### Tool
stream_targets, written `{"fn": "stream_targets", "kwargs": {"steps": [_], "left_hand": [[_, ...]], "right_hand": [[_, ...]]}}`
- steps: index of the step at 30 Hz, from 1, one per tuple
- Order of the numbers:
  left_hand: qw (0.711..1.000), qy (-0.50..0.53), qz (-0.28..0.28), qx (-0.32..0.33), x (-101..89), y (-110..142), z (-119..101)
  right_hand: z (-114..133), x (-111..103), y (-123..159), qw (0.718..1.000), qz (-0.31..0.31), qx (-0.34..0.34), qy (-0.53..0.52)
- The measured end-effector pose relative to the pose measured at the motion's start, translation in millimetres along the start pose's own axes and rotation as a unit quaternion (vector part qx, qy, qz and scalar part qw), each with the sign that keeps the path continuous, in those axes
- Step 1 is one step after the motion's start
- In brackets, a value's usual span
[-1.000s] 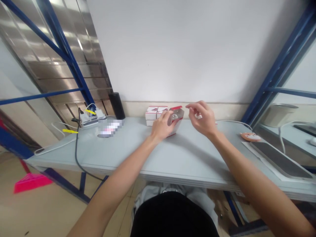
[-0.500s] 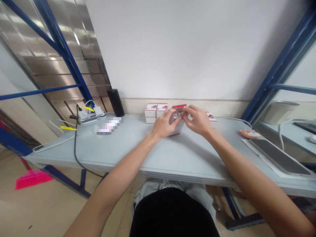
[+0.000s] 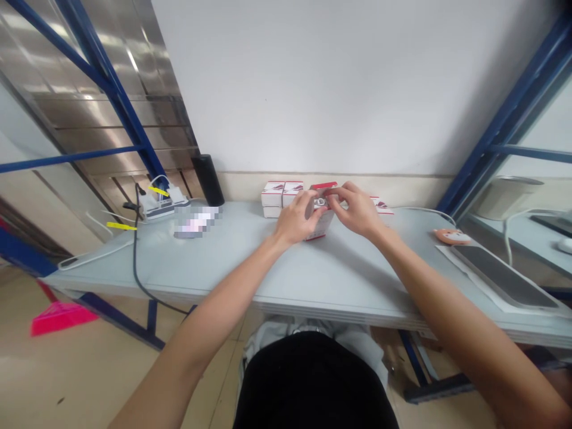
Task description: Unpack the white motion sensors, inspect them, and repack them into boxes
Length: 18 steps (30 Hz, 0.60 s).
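Note:
A small white and red cardboard box (image 3: 319,229) stands upright on the table with its red-edged top flap raised. My left hand (image 3: 294,220) grips its left side, thumb at the near top edge and fingers at the back. My right hand (image 3: 357,210) pinches at the top right of the same box, by the flap; its fingertips partly cover the opening. Something whitish and shiny shows in the opening, too small to name. Behind my left hand sit stacked white boxes (image 3: 273,198) with red trim, and another such box (image 3: 381,206) is partly hidden behind my right hand.
On the left of the table (image 3: 214,262) are a power strip (image 3: 161,205) with cables, a black cylinder (image 3: 208,180) and a blurred-out item (image 3: 196,222). To the right lie an orange and white object (image 3: 452,236) and a dark flat panel (image 3: 503,275). Blue frame posts flank both ends.
The view has shifted slightly. Both hands stay at the top of the box, with the fingers only slightly moved.

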<state>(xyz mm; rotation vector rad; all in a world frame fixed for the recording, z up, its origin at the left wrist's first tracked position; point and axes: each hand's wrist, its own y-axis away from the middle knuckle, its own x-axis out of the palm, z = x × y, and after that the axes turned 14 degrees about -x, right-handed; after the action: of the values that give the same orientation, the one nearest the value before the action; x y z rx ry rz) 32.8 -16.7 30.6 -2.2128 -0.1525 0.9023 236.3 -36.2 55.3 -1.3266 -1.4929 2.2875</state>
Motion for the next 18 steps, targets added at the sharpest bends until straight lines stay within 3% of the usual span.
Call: {"fn": "stream_targets", "kwargs": {"steps": [18], "left_hand": [[1.0,0.024,0.012,-0.016,0.0,-0.9,3.0]], "right_hand": [[-12.1,5.6,2.4,1.0,-0.018,-0.023,0.002]]}}
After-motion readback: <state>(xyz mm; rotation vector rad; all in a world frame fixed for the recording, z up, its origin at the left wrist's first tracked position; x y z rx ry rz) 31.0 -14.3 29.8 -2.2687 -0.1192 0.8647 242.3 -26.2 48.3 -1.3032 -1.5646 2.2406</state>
